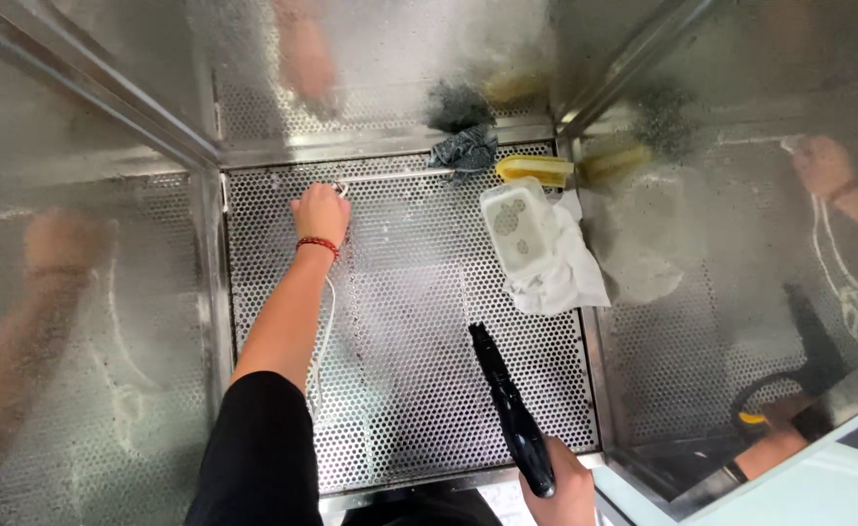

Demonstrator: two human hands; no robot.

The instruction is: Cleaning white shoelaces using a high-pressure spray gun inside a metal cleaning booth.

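While the left hand (321,212) presses closed on a small metal fitting (339,187) at the far edge of a perforated steel floor (409,370), the right hand (563,485) grips a black spray nozzle (507,399). Its long axis points away, up and left toward the left hand. A white cloth (560,268), white tray (514,226) and yellow sponge (534,169) lie far right, within reflective steel walls (78,292).

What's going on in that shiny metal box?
A person leans into a stainless steel compartment with a perforated floor. The left hand presses on the floor near the back edge, a white cord trailing under the arm. The right hand grips a black spray nozzle. A white cloth, white plastic tray and yellow sponge lie in the back right corner.
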